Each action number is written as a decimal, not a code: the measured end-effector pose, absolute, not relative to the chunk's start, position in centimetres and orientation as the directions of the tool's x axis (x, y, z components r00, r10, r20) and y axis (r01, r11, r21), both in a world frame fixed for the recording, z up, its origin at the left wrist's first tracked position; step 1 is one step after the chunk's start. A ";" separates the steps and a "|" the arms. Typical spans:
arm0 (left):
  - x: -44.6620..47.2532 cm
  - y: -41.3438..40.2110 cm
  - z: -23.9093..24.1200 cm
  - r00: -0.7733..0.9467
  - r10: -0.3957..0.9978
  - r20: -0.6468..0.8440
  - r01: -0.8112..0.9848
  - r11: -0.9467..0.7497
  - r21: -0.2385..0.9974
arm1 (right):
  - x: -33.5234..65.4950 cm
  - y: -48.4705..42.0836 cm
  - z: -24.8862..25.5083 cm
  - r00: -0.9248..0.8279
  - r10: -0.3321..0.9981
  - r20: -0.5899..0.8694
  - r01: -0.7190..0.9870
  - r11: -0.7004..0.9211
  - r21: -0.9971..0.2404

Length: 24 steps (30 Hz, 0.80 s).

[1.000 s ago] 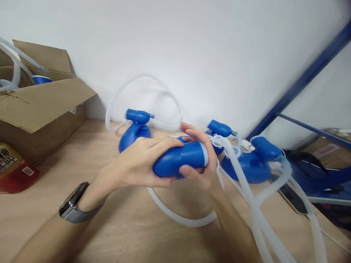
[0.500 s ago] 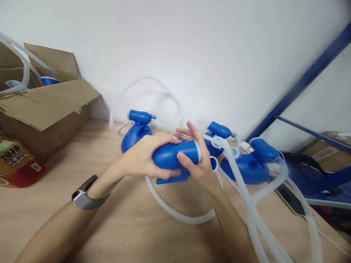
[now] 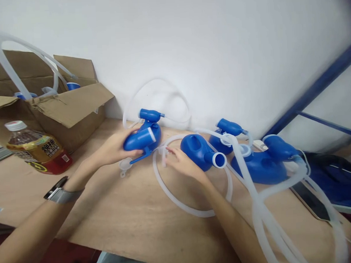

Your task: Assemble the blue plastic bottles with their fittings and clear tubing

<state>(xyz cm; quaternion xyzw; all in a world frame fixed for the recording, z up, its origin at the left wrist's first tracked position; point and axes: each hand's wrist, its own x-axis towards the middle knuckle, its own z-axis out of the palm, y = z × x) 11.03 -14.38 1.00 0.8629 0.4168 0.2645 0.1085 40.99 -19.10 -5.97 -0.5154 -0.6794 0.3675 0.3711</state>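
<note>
Left hand (image 3: pixel 116 148) grips blue head (image 3: pixel 139 141); right hand (image 3: pixel 184 163) half-curled, connector (image 3: pixel 164 158) at its fingertips, can't tell if pinched; bottle (image 3: pixel 201 155) just right could tip if knuckles bump it.

Soft light brightens the wall (image 3: pixel 189 38); right corners darken.

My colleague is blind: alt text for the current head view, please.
A person's left hand holds a blue plastic part over a wooden table; the right hand is by a translucent hose. Blue bottles sit nearby, a cardboard box at left.
</note>
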 end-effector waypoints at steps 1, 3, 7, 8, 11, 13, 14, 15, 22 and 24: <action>10.1 -14.7 0.1 0.482 0.813 0.325 0.661 -0.581 0.475 | 40.4 -19.0 -6.7 -0.220 0.966 0.136 0.426 0.221 -0.877; 9.6 -15.7 -1.9 0.457 0.855 0.245 0.646 -0.508 0.569 | 38.9 -19.2 -7.6 -0.281 0.951 0.128 0.305 0.215 -0.928; 12.7 -18.7 -5.1 0.407 0.876 0.257 0.551 -0.460 0.696 | 35.6 -20.3 -7.6 -0.236 0.970 0.057 -0.142 0.024 -0.990; 13.6 -19.2 -5.5 0.389 0.881 0.271 0.523 -0.453 0.722 | 35.2 -20.5 -7.3 -0.165 0.985 0.045 -0.221 0.008 -0.975; 14.6 -19.5 -6.0 0.504 0.825 0.254 0.420 -0.491 0.763 | 35.4 -21.0 -6.2 -0.028 0.999 0.040 -0.279 0.030 -0.960; 13.4 -18.4 -6.1 0.585 0.784 0.206 0.406 -0.503 0.763 | 36.5 -21.1 -5.3 0.002 0.996 0.085 -0.218 0.084 -0.972; 12.3 -17.6 -6.2 0.580 0.796 0.176 0.444 -0.490 0.750 | 37.2 -21.0 -4.9 0.036 0.991 0.132 -0.170 0.136 -0.976; 11.2 -16.7 -6.4 0.538 0.831 0.141 0.516 -0.456 0.725 | 37.9 -20.8 -4.5 0.083 0.977 0.195 -0.117 0.204 -0.972; 7.7 -12.7 -8.9 0.431 0.900 -0.069 0.858 -0.385 0.340 | 42.0 -19.6 -2.0 0.296 0.834 0.466 0.000 0.487 -0.873; 8.4 -12.8 -8.3 0.469 0.883 0.001 0.819 -0.436 0.374 | 42.7 -19.8 -1.3 0.276 0.847 0.454 0.014 0.469 -0.883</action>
